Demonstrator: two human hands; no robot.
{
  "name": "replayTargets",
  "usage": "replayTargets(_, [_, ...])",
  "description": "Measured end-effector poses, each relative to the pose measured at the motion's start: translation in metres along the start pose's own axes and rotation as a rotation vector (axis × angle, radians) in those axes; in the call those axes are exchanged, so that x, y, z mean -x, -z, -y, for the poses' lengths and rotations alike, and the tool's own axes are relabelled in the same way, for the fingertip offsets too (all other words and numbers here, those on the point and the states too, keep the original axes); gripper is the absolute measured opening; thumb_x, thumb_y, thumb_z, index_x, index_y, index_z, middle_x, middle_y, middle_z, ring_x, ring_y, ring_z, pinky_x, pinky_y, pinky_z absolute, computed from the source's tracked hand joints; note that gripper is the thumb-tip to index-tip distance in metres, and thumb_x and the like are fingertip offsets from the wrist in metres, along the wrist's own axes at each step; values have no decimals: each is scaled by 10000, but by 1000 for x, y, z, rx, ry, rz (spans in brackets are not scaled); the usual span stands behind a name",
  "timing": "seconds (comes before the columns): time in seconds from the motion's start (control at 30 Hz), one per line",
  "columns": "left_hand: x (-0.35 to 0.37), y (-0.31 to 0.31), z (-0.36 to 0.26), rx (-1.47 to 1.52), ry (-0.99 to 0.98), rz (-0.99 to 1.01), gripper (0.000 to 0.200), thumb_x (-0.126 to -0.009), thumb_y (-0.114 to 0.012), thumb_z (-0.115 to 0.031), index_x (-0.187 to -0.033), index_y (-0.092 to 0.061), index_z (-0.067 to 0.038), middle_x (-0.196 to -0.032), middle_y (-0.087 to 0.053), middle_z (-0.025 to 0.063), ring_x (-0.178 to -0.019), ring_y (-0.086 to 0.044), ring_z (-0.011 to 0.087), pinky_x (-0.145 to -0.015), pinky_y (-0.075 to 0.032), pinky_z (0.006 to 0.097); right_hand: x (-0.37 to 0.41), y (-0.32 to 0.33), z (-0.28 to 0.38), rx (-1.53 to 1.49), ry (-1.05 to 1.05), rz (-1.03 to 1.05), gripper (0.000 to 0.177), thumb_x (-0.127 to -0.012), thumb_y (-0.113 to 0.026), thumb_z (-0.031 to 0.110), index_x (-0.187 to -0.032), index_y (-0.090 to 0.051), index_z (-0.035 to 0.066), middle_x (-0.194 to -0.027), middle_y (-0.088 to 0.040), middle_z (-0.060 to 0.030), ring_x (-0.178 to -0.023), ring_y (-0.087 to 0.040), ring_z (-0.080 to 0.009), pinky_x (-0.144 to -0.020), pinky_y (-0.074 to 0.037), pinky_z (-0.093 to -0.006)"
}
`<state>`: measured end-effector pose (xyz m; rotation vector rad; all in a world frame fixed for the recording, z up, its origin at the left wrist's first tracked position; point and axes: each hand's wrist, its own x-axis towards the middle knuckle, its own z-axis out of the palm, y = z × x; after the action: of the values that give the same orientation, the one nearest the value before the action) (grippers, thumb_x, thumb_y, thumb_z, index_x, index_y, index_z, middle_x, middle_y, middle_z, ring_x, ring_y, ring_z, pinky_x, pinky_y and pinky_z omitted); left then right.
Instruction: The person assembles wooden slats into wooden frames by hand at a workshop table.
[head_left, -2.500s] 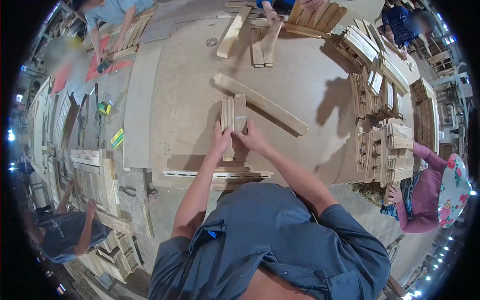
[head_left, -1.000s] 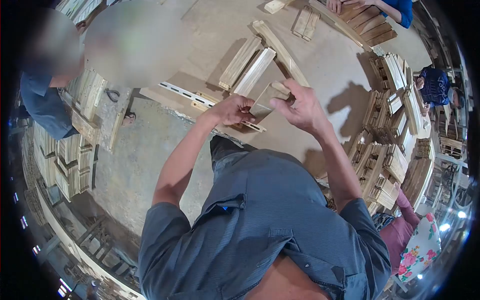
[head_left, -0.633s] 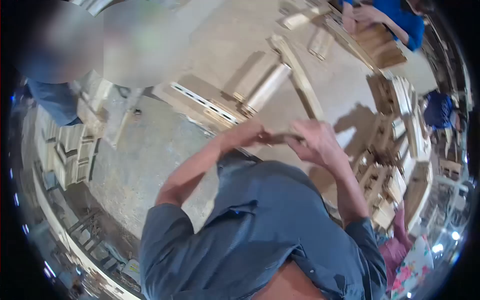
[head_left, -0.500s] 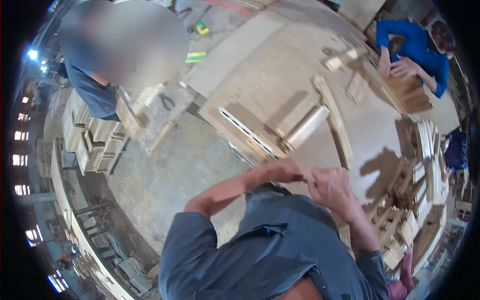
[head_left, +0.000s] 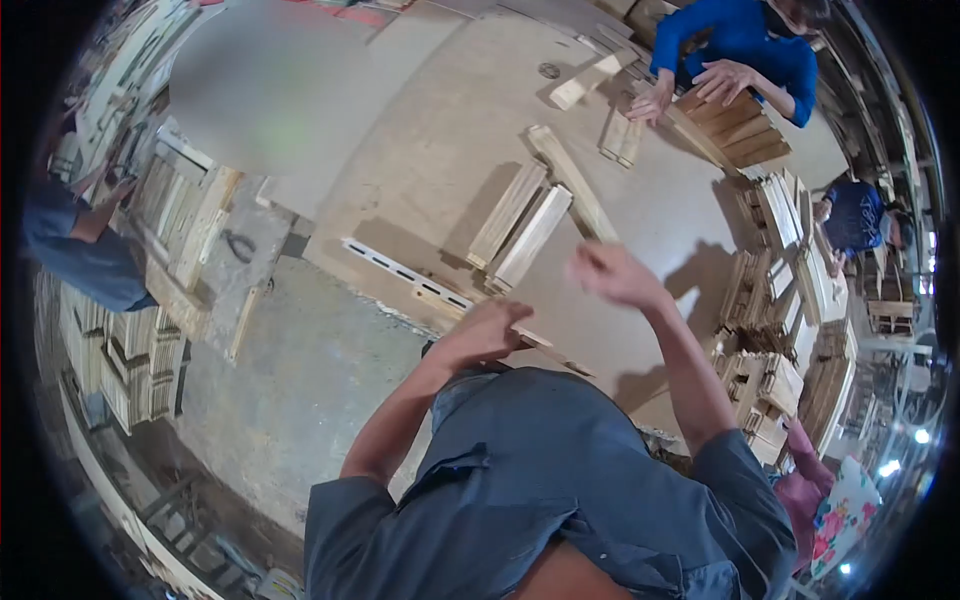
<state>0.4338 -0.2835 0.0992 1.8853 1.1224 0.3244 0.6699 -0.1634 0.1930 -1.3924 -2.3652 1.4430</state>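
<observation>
My left hand (head_left: 488, 333) is at the near edge of the table, fingers curled. What it grips, if anything, is hidden. Just right of its fingertips lies a thin wooden strip (head_left: 558, 354). Over the table, apart from the left, my right hand (head_left: 615, 276) hangs with fingers bent and smeared by motion, close to the near end of a long wooden batten (head_left: 578, 188). Two shorter wooden blocks (head_left: 508, 215) lie side by side left of that batten. A pale slotted strip (head_left: 405, 273) runs along the table's left edge toward my left hand.
Across the table (head_left: 420, 150), a person in blue (head_left: 740, 55) has hands by slatted wood (head_left: 735, 130) and short pieces (head_left: 622, 135). Stacked wooden parts (head_left: 765, 290) line the right. At left, another person stands by a bench with pliers (head_left: 238, 246).
My hands were together at the table edge and have separated; the right moved up over the table, the left slightly left. The view has shifted. The person in blue has reached toward the short pieces.
</observation>
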Motion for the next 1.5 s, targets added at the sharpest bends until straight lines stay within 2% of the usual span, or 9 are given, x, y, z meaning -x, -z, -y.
replayTargets(0.07, [-9,-5,13,-31,-178,-435,354,-853,-687,-215,-1122,-651,13,-1087,-688,203,-1055,-653,393,-906,-507,508,-57,-1,-58,55,35,-347,379,-965,-657,335,-1087,-648,-24,-920,-704,-149,-841,-685,-293,-753,-540,-394])
replayTargets(0.23, [-40,-28,28,-507,29,-297,450,-869,-694,-305,-1150,-637,41,-1174,-648,243,-1182,-602,388,-1037,-462,497,-146,-28,-140,389,13,-419,617,-895,-692,350,-1370,-559,-21,-1305,-623,-278,-1220,-579,-449,-1046,-455,-515])
replayTargets(0.33, [-26,-33,24,-580,-33,-566,398,-870,-691,-287,-1075,-625,48,-1069,-646,221,-1126,-618,371,-973,-487,504,-139,-27,-110,294,-60,-332,694,-842,-745,330,-1395,-554,-44,-1307,-615,-293,-1206,-597,-424,-1044,-474,-480])
replayTargets(0.5, [-8,-26,20,-114,102,-340,388,-887,-698,-271,-1162,-642,-3,-1118,-671,213,-1102,-661,364,-962,-528,480,-112,0,-80,-93,-60,-280,503,-785,-795,277,-1149,-678,-49,-1038,-702,-235,-952,-673,-352,-845,-530,-431])
replayTargets(0.63, [-9,-8,33,-125,-176,-888,474,-926,-718,-296,-1353,-645,-103,-1119,-715,139,-912,-721,266,-720,-562,400,-62,23,1,-61,86,-26,343,-817,-767,266,-962,-696,-37,-807,-694,-172,-744,-658,-302,-701,-514,-417])
replayTargets(0.67, [10,24,11,238,72,-425,519,-942,-722,-302,-1379,-624,-40,-943,-724,111,-801,-698,196,-702,-538,375,-48,21,20,92,277,-44,348,-833,-756,276,-976,-690,-34,-807,-691,-179,-749,-667,-322,-702,-513,-434])
replayTargets(0.77, [-6,17,59,613,-75,-115,331,-948,-727,-164,-1227,-698,10,-784,-690,62,-753,-592,84,-679,-495,326,-5,13,67,307,271,-167,353,-866,-731,306,-983,-668,-21,-802,-672,-205,-774,-669,-403,-702,-508,-473])
replayTargets(0.87, [4,40,43,509,-217,-88,217,-947,-724,-125,-1109,-714,18,-793,-681,71,-750,-557,67,-667,-470,301,9,3,85,249,345,-90,318,-867,-750,247,-929,-621,-37,-715,-560,-200,-637,-564,-289,-627,-453,-425])
replayTargets(1.5, [24,3,62,299,-364,-154,190,-880,-754,-117,-1062,-710,-82,-887,-637,144,-862,-638,319,-730,-494,421,19,-51,146,589,283,186,223,-723,-594,126,-902,-620,-5,-688,-635,-251,-718,-654,-470,-708,-524,-562])
